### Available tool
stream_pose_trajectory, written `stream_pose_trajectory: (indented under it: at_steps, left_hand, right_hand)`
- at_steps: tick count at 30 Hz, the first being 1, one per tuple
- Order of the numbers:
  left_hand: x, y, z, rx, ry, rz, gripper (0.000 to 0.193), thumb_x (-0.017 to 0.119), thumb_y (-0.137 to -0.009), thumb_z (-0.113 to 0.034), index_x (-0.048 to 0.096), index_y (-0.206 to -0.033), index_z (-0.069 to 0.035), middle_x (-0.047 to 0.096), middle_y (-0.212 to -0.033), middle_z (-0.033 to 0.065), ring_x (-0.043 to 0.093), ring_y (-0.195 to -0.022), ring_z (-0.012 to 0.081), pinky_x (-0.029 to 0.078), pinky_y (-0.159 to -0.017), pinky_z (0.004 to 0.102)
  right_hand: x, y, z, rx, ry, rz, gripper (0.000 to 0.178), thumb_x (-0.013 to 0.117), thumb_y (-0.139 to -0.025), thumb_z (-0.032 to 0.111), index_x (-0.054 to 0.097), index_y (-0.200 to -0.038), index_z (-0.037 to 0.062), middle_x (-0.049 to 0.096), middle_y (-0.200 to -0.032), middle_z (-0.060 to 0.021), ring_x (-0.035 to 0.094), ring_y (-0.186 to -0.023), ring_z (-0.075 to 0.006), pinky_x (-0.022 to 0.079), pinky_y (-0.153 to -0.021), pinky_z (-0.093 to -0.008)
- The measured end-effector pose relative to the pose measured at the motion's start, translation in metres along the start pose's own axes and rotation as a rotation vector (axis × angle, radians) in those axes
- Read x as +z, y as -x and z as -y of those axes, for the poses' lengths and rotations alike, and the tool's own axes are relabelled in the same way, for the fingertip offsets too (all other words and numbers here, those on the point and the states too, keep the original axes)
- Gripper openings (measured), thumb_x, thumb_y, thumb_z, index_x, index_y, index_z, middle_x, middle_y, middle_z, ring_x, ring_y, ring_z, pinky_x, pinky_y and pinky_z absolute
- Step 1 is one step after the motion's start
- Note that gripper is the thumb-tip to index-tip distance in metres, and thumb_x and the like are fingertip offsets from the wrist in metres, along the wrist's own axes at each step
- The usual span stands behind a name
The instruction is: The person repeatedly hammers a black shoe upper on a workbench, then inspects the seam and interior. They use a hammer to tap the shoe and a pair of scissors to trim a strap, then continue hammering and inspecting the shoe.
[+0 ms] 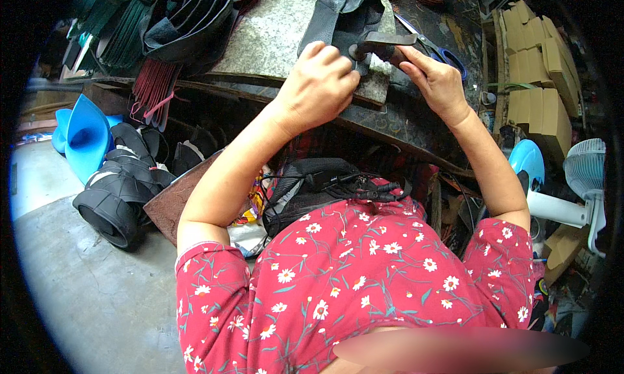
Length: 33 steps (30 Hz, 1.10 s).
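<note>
A black leather piece (344,20) lies over a speckled stone slab (260,39) on the workbench. My left hand (320,85) is closed at its near edge, fingers curled onto the leather and fingertips hidden. In my right hand (437,81) is a hammer (372,47) with a dark curved head, gripped by its short dark handle. The hammer's round face is close to the leather, just right of my left knuckles; whether it touches cannot be made out.
Blue-handled scissors (448,57) lie right of the slab. Rolled black strips (188,23) and red strips (155,88) crowd the bench's left side. Black shoe-like items (117,192) and blue foam sheets (88,137) are on the left. Cardboard boxes (536,62) and a fan (585,172) stand right.
</note>
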<state>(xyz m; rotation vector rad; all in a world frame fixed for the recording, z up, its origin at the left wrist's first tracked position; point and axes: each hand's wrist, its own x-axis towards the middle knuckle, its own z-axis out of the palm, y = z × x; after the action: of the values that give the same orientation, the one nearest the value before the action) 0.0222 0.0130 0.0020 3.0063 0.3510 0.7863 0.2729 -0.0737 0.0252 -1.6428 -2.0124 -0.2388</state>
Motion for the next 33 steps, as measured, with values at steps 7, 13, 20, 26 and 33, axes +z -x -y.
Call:
stream_pose_trajectory:
  at_steps: [7,13,20,26,33]
  left_hand:
    - [0.031,-0.055,0.058,-0.173,0.444,-0.248,0.020,0.065,-0.082,-0.009,0.067,-0.101,-0.010,0.064,-0.095,0.0112,0.065,-0.090,0.0334,0.052,-0.081,0.0419]
    - [0.051,-0.076,0.085,-0.142,0.288,0.191,0.027,0.072,-0.080,-0.029,0.070,-0.103,-0.015,0.068,-0.098,0.0077,0.067,-0.093,0.0301,0.052,-0.083,0.0394]
    - [0.042,-0.074,0.081,-0.228,0.366,0.196,0.026,0.073,-0.082,-0.031,0.069,-0.099,-0.013,0.068,-0.095,0.0098,0.066,-0.090,0.0293,0.051,-0.080,0.0385]
    - [0.061,-0.063,0.079,-0.251,0.297,0.063,0.027,0.073,-0.079,-0.037,0.071,-0.099,-0.019,0.066,-0.097,0.0036,0.067,-0.092,0.0262,0.052,-0.082,0.0386]
    - [0.070,-0.057,0.082,-0.412,0.744,-0.389,0.025,0.066,-0.091,-0.025,0.064,-0.099,-0.002,0.067,-0.091,0.0193,0.065,-0.086,0.0324,0.050,-0.077,0.0384]
  right_hand:
    - [0.008,0.012,-0.012,0.066,-0.043,0.139,0.035,0.057,-0.093,0.047,0.064,-0.125,0.0349,0.069,-0.085,-0.0130,0.068,-0.072,-0.0334,0.055,-0.060,-0.0399]
    - [-0.028,-0.008,-0.003,-0.042,0.032,0.159,0.033,0.057,-0.093,0.048,0.067,-0.122,0.0360,0.070,-0.088,-0.0109,0.069,-0.075,-0.0311,0.055,-0.063,-0.0401]
    - [-0.020,-0.003,0.013,-0.005,-0.147,0.070,0.035,0.060,-0.095,0.040,0.067,-0.124,0.0217,0.073,-0.100,-0.0087,0.071,-0.078,-0.0257,0.055,-0.064,-0.0364]
    - [-0.039,-0.005,0.005,-0.013,-0.105,-0.021,0.034,0.064,-0.092,0.037,0.069,-0.122,0.0220,0.074,-0.100,-0.0055,0.071,-0.079,-0.0194,0.056,-0.069,-0.0305]
    - [-0.016,0.009,0.017,0.110,-0.060,0.264,0.034,0.063,-0.091,0.042,0.071,-0.117,0.0209,0.072,-0.099,-0.0086,0.070,-0.083,-0.0286,0.056,-0.068,-0.0342]
